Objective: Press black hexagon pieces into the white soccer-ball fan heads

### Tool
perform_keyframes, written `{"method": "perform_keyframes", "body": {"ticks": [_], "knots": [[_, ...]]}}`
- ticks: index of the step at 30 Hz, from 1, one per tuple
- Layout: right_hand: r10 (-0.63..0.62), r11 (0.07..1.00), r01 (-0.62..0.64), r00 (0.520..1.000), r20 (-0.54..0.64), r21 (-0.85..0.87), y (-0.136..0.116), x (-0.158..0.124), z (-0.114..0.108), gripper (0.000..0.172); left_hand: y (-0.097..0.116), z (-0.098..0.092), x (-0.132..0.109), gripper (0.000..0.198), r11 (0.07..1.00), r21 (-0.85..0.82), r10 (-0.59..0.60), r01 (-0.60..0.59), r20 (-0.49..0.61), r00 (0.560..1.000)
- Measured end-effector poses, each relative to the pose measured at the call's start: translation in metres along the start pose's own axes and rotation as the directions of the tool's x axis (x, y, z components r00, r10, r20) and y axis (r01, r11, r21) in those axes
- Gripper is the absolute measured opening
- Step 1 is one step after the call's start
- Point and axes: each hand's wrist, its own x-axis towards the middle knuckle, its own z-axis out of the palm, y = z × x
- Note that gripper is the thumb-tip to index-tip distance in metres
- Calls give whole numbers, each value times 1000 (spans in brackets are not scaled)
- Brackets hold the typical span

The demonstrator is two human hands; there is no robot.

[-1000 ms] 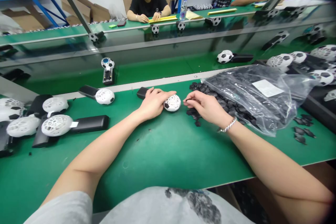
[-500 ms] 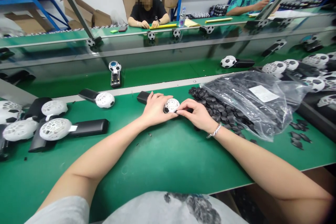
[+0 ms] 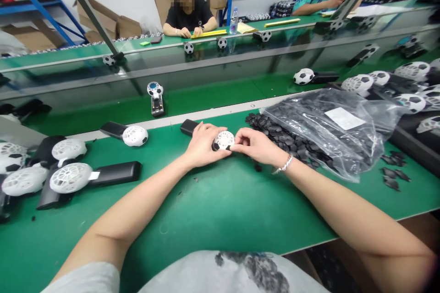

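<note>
A small hand fan with a white football-patterned head (image 3: 224,139) and a black handle (image 3: 189,127) lies on the green bench. My left hand (image 3: 202,144) is wrapped round its head and holds it down. My right hand (image 3: 256,145) pinches at the right side of the head, fingertips pressed on it; what sits between them is too small to make out. A pile of small black pieces (image 3: 275,132) spills from a clear plastic bag (image 3: 330,123) just right of my right hand.
More fans with white heads and black handles lie at the left (image 3: 72,176) and at the far right (image 3: 405,100). One fan (image 3: 156,98) stands on the conveyor belt. Two other people sit at the far bench. Loose black pieces (image 3: 392,178) lie at the right.
My right hand moved left from the pile of black pieces to the fan head and now presses against it. My left hand stayed on the fan.
</note>
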Motion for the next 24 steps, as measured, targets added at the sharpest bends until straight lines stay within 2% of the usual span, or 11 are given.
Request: {"method": "perform_keyframes", "body": {"ticks": [2, 4, 7, 10, 13, 17, 20, 24], "knots": [[11, 974, 3, 998, 61, -228, 1, -5, -11, 24, -3, -3, -1, 72, 999, -17, 48, -48, 44, 998], [69, 906, -26, 994, 87, -423, 2, -9, -19, 22, -6, -9, -2, 73, 996, -43, 88, -83, 121, 989], [134, 864, -55, 983, 123, -501, 4, -12, -23, 8, -3, -15, -4, 68, 990, -110, 111, -86, 252, 961], [94, 874, -6, 983, 158, -485, 5, -12, -22, 6, 4, -12, -6, 68, 986, -158, 97, -59, 250, 963], [17, 867, 61, 988, 151, -494, 7, -12, -23, 15, 7, -4, -6, 61, 982, -174, 113, -79, 193, 975], [-60, 883, 110, 991, 122, -456, 9, -14, -26, 26, 0, -5, -4, 60, 967, -225, 168, -116, 231, 958], [-101, 943, 122, 992, 81, -310, 6, -15, -23, 26, -5, -10, -2, 60, 960, -255, 176, -114, 236, 956], [-85, 996, 87, 995, 50, -27, 2, -15, -14, 23, -6, -9, -3, 61, 957, -279, 148, -82, 225, 963]]}}
